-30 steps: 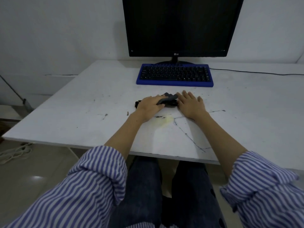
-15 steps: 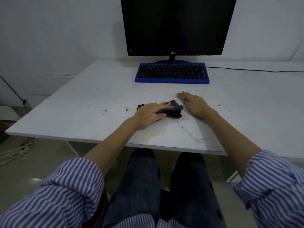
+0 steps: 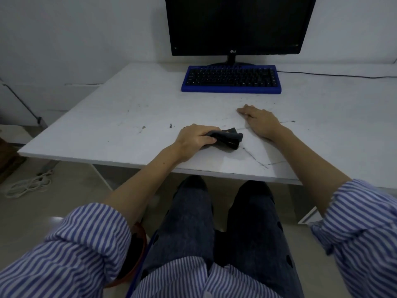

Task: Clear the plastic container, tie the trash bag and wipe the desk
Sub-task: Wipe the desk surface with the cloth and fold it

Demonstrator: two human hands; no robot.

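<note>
A dark grey cloth (image 3: 228, 137) lies bunched on the white desk (image 3: 120, 117) near its front edge. My left hand (image 3: 194, 139) is closed over the cloth's left end and presses it on the desk. My right hand (image 3: 261, 121) rests flat on the desk, fingers together, a little right of and behind the cloth, and does not touch it. Dark scratch marks and small specks mark the desk around the cloth. No plastic container or trash bag is in view.
A blue-framed keyboard (image 3: 231, 79) sits at the back of the desk under a black monitor (image 3: 236, 24). A black cable (image 3: 335, 75) runs right along the back. A coiled white cord (image 3: 28, 186) lies on the floor at the left. My knees are under the desk's front edge.
My left hand has dragged the cloth toward me and to the left. My right hand came off the cloth and now lies flat apart from it. A yellowish stain is no longer visible.
</note>
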